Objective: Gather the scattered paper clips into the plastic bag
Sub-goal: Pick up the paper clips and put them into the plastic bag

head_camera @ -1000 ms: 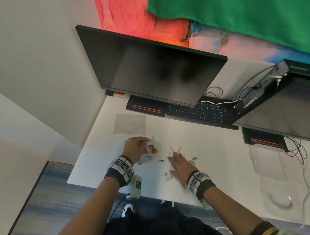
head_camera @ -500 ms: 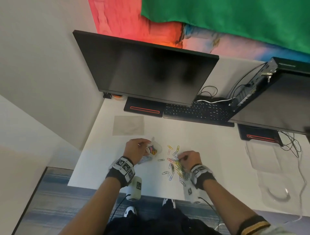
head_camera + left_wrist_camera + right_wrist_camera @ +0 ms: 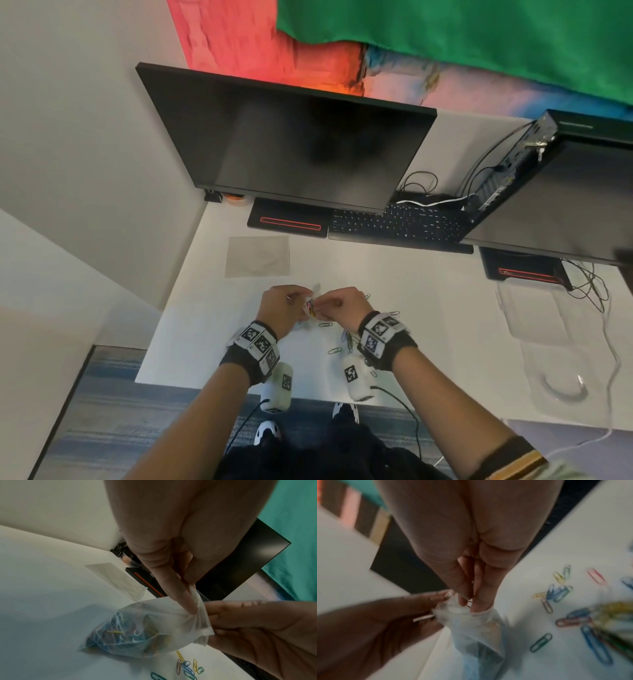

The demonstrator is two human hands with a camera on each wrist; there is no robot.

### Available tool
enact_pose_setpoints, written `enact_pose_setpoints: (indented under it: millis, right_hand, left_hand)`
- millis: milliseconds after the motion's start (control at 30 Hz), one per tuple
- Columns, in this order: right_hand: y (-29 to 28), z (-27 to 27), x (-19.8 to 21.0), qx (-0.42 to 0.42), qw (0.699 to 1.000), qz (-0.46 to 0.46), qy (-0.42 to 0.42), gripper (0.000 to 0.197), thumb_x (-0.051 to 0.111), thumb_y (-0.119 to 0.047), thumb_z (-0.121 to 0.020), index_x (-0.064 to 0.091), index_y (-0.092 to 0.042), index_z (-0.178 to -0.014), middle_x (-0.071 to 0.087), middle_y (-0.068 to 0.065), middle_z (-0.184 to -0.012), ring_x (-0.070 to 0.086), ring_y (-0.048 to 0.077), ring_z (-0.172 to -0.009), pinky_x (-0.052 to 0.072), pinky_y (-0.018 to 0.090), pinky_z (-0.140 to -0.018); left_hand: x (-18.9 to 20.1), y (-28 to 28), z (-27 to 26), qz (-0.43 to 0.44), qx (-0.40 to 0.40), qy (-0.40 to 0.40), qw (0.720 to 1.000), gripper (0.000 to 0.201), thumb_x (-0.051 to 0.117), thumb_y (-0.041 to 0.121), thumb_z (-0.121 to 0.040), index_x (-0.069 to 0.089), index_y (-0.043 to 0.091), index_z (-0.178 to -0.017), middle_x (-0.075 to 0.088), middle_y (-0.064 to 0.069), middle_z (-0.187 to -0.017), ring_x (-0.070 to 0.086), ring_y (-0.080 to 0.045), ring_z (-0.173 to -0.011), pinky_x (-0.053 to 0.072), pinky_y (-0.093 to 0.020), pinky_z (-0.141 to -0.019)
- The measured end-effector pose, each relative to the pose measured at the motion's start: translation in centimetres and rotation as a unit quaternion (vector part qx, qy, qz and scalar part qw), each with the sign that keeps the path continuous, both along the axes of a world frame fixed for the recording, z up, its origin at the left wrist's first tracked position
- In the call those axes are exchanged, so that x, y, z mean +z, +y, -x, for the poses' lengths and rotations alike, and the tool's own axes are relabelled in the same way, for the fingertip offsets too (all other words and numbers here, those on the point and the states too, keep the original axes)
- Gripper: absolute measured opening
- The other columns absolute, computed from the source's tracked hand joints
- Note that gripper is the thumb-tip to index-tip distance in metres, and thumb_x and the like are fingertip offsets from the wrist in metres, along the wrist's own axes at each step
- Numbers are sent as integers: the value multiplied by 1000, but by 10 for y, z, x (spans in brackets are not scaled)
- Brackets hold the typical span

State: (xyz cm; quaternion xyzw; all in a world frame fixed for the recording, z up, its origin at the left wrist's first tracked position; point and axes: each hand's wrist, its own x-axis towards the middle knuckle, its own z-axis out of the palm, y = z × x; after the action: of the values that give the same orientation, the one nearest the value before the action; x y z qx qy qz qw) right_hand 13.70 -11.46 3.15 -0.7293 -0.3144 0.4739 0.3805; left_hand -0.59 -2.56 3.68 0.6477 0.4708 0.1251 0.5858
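Observation:
A small clear plastic bag (image 3: 137,631) holding several coloured paper clips hangs just above the white desk (image 3: 428,308). My left hand (image 3: 284,306) pinches the bag's rim (image 3: 197,609) between thumb and finger. My right hand (image 3: 342,303) is at the bag's mouth (image 3: 462,611), its fingertips pinching paper clips (image 3: 470,603) over the opening. Several loose clips (image 3: 556,593) lie scattered on the desk to the right of the bag (image 3: 310,305), some under my right wrist (image 3: 347,339).
A second flat clear bag (image 3: 257,256) lies on the desk beyond my hands. A black monitor (image 3: 291,137), a keyboard (image 3: 397,222) and a second monitor (image 3: 565,198) line the back. Clear plastic sheets (image 3: 548,342) and cables lie at the right.
My right hand closed on clips among the scattered pile, lifted and moved left to the bag's mouth. My left hand has kept hold of the bag.

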Motion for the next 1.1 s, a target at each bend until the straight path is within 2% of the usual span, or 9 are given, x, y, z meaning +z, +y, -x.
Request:
enact_pose_setpoints:
  millis: [67, 200, 300, 400, 467, 600, 700, 900, 1100]
  right_hand:
    - [4, 4, 3, 68, 989, 10, -130, 27, 62, 2, -82, 77, -13, -99, 76, 4, -92, 69, 7, -76, 51, 6, -67]
    - [6, 3, 12, 156, 958, -15, -240, 24, 70, -6, -78, 78, -18, -97, 76, 0, -95, 66, 5, -78, 51, 13, -80]
    - [-1, -3, 15, 128, 972, -48, -192, 22, 67, -7, -83, 79, -23, -93, 76, -5, -90, 69, 3, -83, 51, 9, -79]
    - [-15, -19, 13, 21, 991, -71, -109, 21, 68, -4, -85, 77, -21, -95, 76, -6, -89, 70, 7, -82, 57, 20, -78]
    - [-29, -43, 2, -1, 986, -20, -167, 26, 72, -8, -82, 73, -21, -104, 73, -5, -98, 66, 7, -86, 56, 24, -84]
    - [-70, -90, -32, 147, 926, 220, -268, 97, 85, -45, -61, 37, -26, -144, 39, 6, -134, 49, 22, -121, 43, 33, -102]
    - [-94, -90, -60, 192, 903, 256, -287, 125, 86, -55, -51, 19, -20, -151, 23, 7, -144, 38, 26, -132, 36, 34, -109]
    - [-89, -53, -85, 124, 945, 121, -278, 88, 82, -41, -66, 41, -20, -141, 34, -1, -127, 46, 13, -112, 39, 22, -104]
    - [-62, -33, -82, 153, 912, 47, -379, 29, 67, -17, -87, 67, -15, -115, 52, 0, -120, 57, 17, -104, 45, 23, -97]
  left_hand:
    - [0, -1, 0, -3, -4, 4, 1000, 19, 56, 2, -94, 75, 6, -98, 74, -16, -87, 74, -31, -75, 62, -27, -63]
    - [0, -1, -1, 1, -5, 4, 1000, 19, 56, 1, -94, 75, 3, -98, 73, -17, -88, 72, -28, -73, 59, -22, -58]
    - [-1, 0, 0, -5, -8, 4, 1000, 19, 56, 2, -95, 74, 5, -98, 74, -17, -89, 74, -29, -72, 58, -21, -54]
    - [-2, 4, 0, 0, -1, -3, 1000, 19, 57, 3, -94, 75, 11, -94, 75, -16, -91, 75, -27, -71, 63, -34, -65]
    - [-1, 7, 2, 7, 7, -5, 1000, 19, 58, 3, -93, 75, 12, -92, 75, -15, -92, 75, -27, -72, 63, -37, -69]
    - [2, 11, 6, 9, 10, -6, 1000, 20, 58, 2, -92, 75, 12, -93, 74, -13, -95, 75, -27, -76, 63, -38, -71]
    - [-1, 12, 7, 2, 6, -4, 1000, 21, 57, 3, -93, 75, 13, -93, 74, -12, -98, 75, -26, -78, 63, -39, -73]
    - [1, 11, 2, -9, -7, 4, 1000, 20, 58, 4, -92, 75, 14, -93, 74, -13, -101, 74, -26, -80, 63, -37, -75]
    - [-3, 16, 7, -21, -13, 16, 1000, 23, 59, 7, -92, 76, 23, -88, 75, -4, -89, 75, -24, -76, 61, -43, -81]
